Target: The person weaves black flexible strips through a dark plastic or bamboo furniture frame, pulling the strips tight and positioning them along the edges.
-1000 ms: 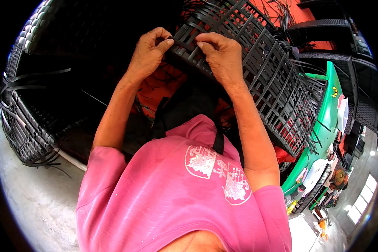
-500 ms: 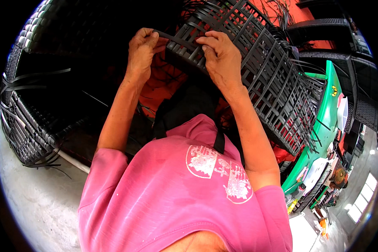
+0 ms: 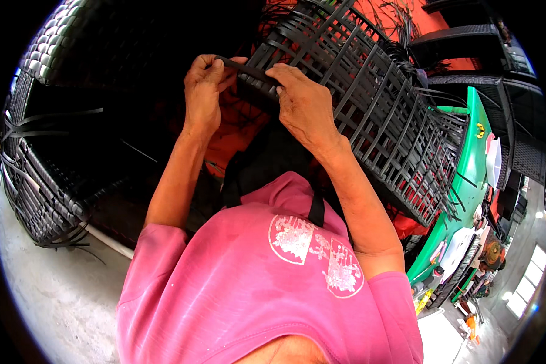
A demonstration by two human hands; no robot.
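A flat black weaving strip [image 3: 244,68] stretches between my two hands at the near left corner of a woven frame [image 3: 376,115]. My left hand [image 3: 205,85] pinches one end of it between thumb and forefinger, the other fingers loosely curled. Further right, my right hand [image 3: 303,100] grips the strip with thumb and fingertips beside the frame's edge. Black strips cross in an open lattice over this frame, with loose ends sticking out along its far and right sides. What lies under my right palm is hidden.
Dark woven furniture [image 3: 48,182] with trailing strip ends stands at the left on a grey floor [image 3: 54,285]. To the right is a green surface [image 3: 461,176] carrying papers and small items. More woven pieces [image 3: 461,85] stand behind it, and orange-red sheeting shows beneath the lattice.
My right hand has moved left and slightly down along the strip, closer to my left hand. My left hand has shifted slightly downward, still pinching the strip.
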